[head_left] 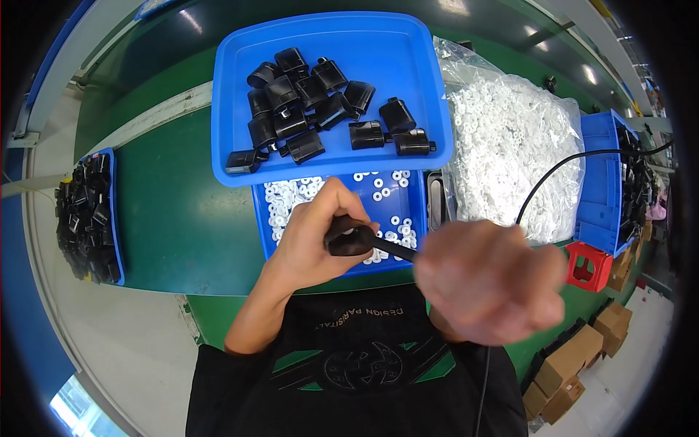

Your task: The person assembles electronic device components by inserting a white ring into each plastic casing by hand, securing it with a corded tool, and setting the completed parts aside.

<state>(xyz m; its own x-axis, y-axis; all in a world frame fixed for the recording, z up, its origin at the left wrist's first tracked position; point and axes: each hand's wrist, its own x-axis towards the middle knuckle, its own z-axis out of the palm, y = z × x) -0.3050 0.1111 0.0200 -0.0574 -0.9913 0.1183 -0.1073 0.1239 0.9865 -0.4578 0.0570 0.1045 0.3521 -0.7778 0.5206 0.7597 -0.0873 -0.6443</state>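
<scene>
My left hand (302,244) is closed around a black plastic part (342,239) with a rounded, hollow-looking end, held over the lower tray. A dark rod (395,249) runs from that part into my right hand (491,284). The fingers of my right hand are wrapped round the rod's other end, blurred by motion, and they hide what kind of tool or piece it is. Beneath my hands, the blue lower tray (260,191) holds many small white rings (285,197). Beyond it, a larger blue tray (240,65) carries several black plastic housings (291,122).
A clear plastic bag of white rings (510,146) lies right of the trays. A blue bin (601,182) of black parts stands farther right, above a red crate (588,266). A black cable (561,166) arches from near my right hand. Another bin (113,218) stands left.
</scene>
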